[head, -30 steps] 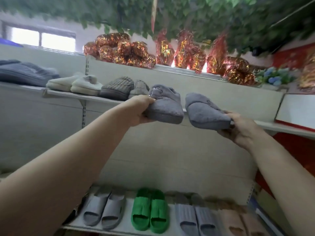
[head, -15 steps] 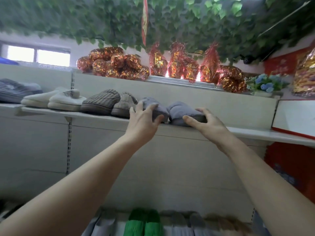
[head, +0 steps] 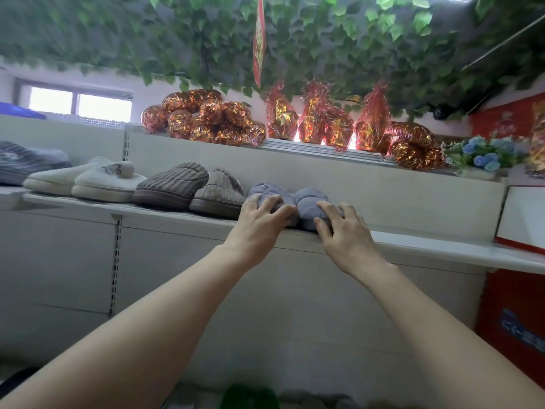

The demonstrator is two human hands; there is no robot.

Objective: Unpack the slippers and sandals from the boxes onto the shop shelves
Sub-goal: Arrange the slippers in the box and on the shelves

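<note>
Right, head view, the only one I've got. The grey pair (head: 311,199) is up on the shelf (head: 427,246), its two slippers side by side and touching, just right of the brown ribbed pair (head: 174,181). Further left sit a white pair (head: 103,181) and a striped grey one (head: 23,163).

My left hand (head: 259,222) lies on the left slipper of the grey pair and my right hand (head: 345,231) on the right one. Fingers are spread and laid over the fabric, pressing rather than gripping, w/ the thumbs near the shelf's front edge. Neither hand is wrapped round anything, as far as I can see.

So this pr is prob. placed; maybe it needs a last nudge back & squaring up w/ its neighbours. The shelf runs on right towards a white-and-red board (head: 522,216).

Up top are foil-wrapped bundles (head: 212,119) & blue flowers (head: 483,154), not my job. At the bottom edge there's a blurred green shape (head: 250,397), too soft to name. No boxes in view, so I can't tell how many prs are left to unpack.
</note>
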